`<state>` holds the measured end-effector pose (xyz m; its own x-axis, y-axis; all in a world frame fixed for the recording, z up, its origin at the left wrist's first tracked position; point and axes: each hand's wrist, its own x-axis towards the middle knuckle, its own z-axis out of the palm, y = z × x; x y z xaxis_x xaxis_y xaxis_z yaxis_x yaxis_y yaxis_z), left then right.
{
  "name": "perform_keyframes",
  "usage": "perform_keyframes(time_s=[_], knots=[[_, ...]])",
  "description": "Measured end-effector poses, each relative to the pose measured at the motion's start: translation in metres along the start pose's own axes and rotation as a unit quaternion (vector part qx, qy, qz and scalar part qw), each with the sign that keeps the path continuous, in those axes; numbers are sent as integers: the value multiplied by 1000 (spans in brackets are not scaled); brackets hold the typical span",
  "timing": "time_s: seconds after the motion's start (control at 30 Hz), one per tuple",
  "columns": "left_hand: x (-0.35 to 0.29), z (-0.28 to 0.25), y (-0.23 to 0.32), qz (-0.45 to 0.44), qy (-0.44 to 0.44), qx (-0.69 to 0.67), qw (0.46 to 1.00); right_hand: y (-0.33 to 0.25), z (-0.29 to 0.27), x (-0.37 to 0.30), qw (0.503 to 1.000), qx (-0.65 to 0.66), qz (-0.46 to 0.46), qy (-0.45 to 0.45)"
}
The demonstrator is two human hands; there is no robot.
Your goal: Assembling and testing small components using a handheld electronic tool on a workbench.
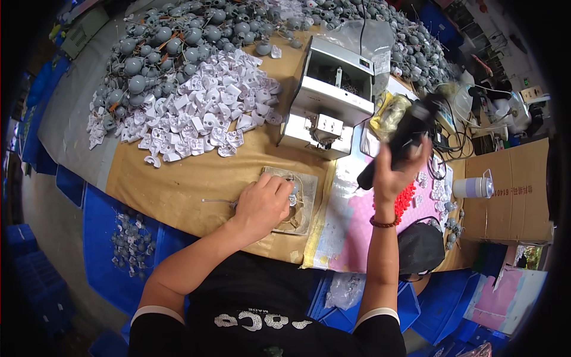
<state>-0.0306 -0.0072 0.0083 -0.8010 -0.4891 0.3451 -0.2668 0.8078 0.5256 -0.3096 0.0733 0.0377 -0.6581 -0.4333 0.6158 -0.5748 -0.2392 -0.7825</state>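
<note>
My left hand (262,207) is closed, fingertips bent down on a small grey and white part (293,191) that lies in a square fixture board (304,221); the fingers hide some of it. A thin metal pin (215,201) sticks out to the left from beside that hand. My right hand (399,169) is raised over the pink mat (351,238) and grips a black power screwdriver (410,128), slanted and smeared by motion. Just left of the screwdriver stands a screw feeder (342,77) with a white front and dark screws inside.
White plastic parts (202,110) are heaped at left, with grey ball-shaped parts (178,44) behind. Red small pieces (404,202) and a black pouch (421,245) lie at right, near a white bottle (473,187) and a cardboard box (505,190). Blue bins (107,232) stand below the table edge.
</note>
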Motion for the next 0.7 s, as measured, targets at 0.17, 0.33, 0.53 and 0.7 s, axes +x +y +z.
perform_keyframes(time_s=[0.17,0.33,0.53,0.7], knots=[[-3,-6,-1,-14,10,-22,1000,-102,30,36,915,378,62,-126],[-1,-4,4,-25,3,-30,999,-102,62,48,956,278,18,-93],[-2,0,-1,-17,10,-25,999,-86,107,63,971,201,88,-91],[-4,-1,-3,-23,10,-28,999,-93,103,45,951,201,184,-146]])
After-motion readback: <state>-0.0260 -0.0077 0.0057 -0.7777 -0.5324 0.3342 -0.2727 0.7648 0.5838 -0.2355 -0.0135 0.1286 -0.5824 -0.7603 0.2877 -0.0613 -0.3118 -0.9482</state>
